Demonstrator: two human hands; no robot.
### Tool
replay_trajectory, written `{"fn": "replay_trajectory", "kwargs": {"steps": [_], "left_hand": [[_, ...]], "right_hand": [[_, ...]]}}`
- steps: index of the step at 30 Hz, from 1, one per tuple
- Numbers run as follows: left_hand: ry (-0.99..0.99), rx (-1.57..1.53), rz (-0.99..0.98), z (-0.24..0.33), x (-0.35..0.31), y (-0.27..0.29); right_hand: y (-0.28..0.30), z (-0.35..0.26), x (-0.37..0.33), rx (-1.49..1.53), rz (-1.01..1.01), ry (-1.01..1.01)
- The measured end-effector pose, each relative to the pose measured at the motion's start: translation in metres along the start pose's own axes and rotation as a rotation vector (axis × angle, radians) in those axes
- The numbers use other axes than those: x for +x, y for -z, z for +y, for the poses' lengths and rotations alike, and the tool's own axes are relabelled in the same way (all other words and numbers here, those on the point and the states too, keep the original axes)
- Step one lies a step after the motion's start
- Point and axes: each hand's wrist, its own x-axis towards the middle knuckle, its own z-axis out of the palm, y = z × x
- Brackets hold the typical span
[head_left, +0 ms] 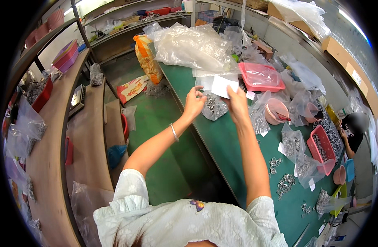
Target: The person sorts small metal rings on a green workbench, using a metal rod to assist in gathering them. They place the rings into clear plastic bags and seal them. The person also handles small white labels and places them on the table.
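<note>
At the left, the bare left hand [194,103] is half curled, thumb and fingertips drawn in to a narrow gap at the rim of a clear plastic bag of shiny silver metal rings [215,108]; whether it pinches the film cannot be told. This bag lies on the green flat-topped worktable [222,144], between the two hands and near the table's left edge. The step looks like putting a slip with the rings, so the left hand would do best to lift one layer of the mouth and spread it, the rings' weight anchoring the bottom.

Above the bag's upper part is a flat white rectangular paper slip [224,87], held at its right-hand corner by the right hand [237,103], thumb over the top. That grip leaves the far edge free to lead; the slip should go in flat, since thin film is likely to cling and buckle it.

Further right, a second clear plastic bag of grey metal rings [259,119] lies near a round pink plastic tub [276,111]. The right elbow should be kept clear of the loose silver metal rings [285,185] lower down, which would scatter easily.
</note>
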Motion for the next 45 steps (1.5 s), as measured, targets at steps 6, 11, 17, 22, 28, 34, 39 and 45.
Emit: {"fn": "replay_trajectory", "kwargs": {"steps": [6,11,17,22,28,34,39,45], "left_hand": [[0.068,-0.171,0.135,0.006,0.008,0.0],[0.041,-0.082,0.207,-0.003,0.01,0.012],[-0.296,0.569,0.151,0.023,0.006,0.008],[-0.345,0.854,0.074,0.036,0.019,0.013],[-0.669,1.057,0.066,0.032,0.056,-0.003],[-0.385,0.911,0.086,0.034,0.062,-0.01],[-0.18,0.597,0.197,0.037,0.076,-0.001],[-0.609,0.295,0.357,0.047,0.014,-0.028]], "right_hand": [[0.019,0.041,0.057,-1.13,-0.153,0.122],[0.014,0.011,0.048,-1.011,-0.551,0.002],[0.013,-0.007,0.037,-1.316,-0.403,0.193],[0.039,0.006,-0.018,-0.608,0.227,0.327],[0.092,0.136,-0.076,-0.805,0.315,-0.04],[0.105,0.159,-0.053,-1.363,0.403,-0.218],[0.089,0.151,-0.046,-1.365,0.456,-0.209],[0.086,0.137,-0.117,-1.229,0.184,0.156]]}}
